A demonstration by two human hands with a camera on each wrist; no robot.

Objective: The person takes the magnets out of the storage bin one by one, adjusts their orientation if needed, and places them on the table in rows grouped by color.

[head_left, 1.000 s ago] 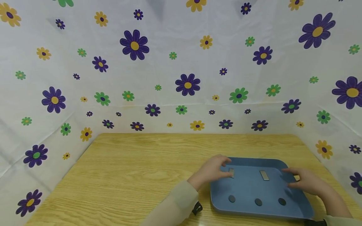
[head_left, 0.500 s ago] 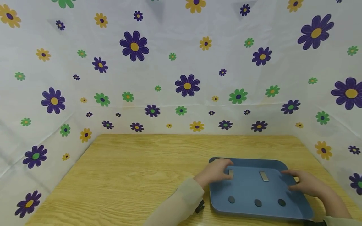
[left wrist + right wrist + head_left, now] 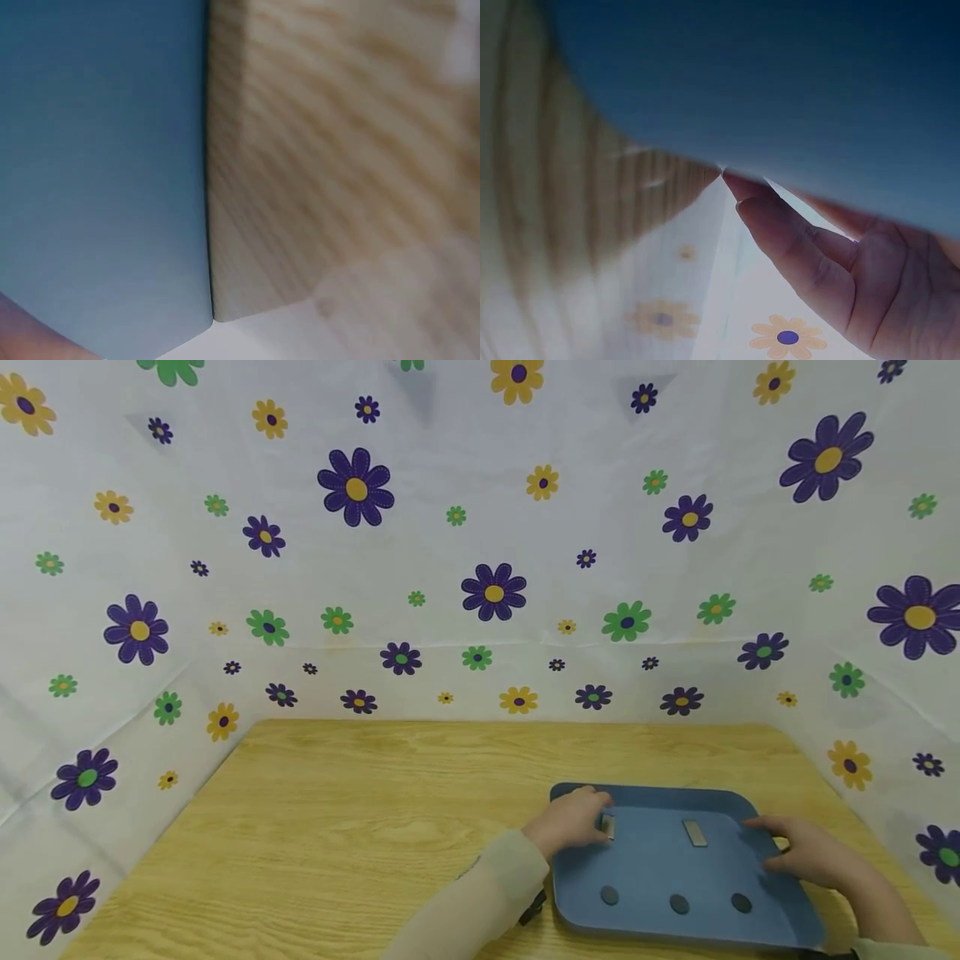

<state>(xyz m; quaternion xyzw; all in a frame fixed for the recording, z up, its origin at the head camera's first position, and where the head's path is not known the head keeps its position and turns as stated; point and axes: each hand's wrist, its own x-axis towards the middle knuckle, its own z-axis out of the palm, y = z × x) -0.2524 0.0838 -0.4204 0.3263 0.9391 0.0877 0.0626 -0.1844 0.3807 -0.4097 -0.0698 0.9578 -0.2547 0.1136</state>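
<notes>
A shallow blue tray lies on the wooden table at the right. My left hand reaches over its left rim, fingers and thumb spread. A small rectangular metal plate shows between the fingertips, the thumb tip right by its near end. My right hand hangs over the tray's right rim with fingers and thumb apart; in the right wrist view, its fingers show beyond the tray edge. A second metal plate lies farther right, untouched. Both wrist views are largely filled by the tray's blue wall.
Three dark discs form a row along the tray's near side. The wooden table extends to the left. A white flowered cloth hangs behind and at both sides.
My left hand has moved slightly right, its fingers and thumb bending more around the near left plate. The right hand holds nearly the same pose. The head view has shifted a little.
</notes>
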